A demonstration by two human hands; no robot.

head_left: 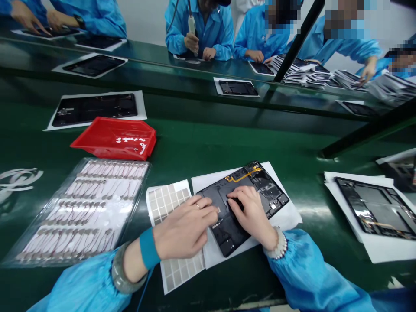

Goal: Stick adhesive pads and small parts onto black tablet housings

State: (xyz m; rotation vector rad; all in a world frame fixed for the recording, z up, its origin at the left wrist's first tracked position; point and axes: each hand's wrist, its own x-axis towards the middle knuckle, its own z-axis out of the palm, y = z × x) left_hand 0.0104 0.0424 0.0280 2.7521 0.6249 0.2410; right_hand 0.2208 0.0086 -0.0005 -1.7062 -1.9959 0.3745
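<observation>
An opened tablet housing [227, 234], black with a yellow flex cable [243, 174] along its far edge, lies tilted on white paper [289, 216]. My left hand [185, 223] reaches over the housing's left edge, fingers bent and close together; a blue strap circles its wrist. My right hand [248, 210] rests on the middle of the housing, thumb and forefinger curled toward each other. Anything between the fingers of either hand is hidden or too small to make out. Partly under my left hand and forearm is a sheet of grey square stickers [167, 199].
Left of me lies a clear tray [143, 190] of small wired parts, with a red bin [107, 134] behind. More tablet housings lie at the right [377, 203] and far left [97, 108]. A dark post [357, 138] slants up at right. Co-workers in blue sit across the bench.
</observation>
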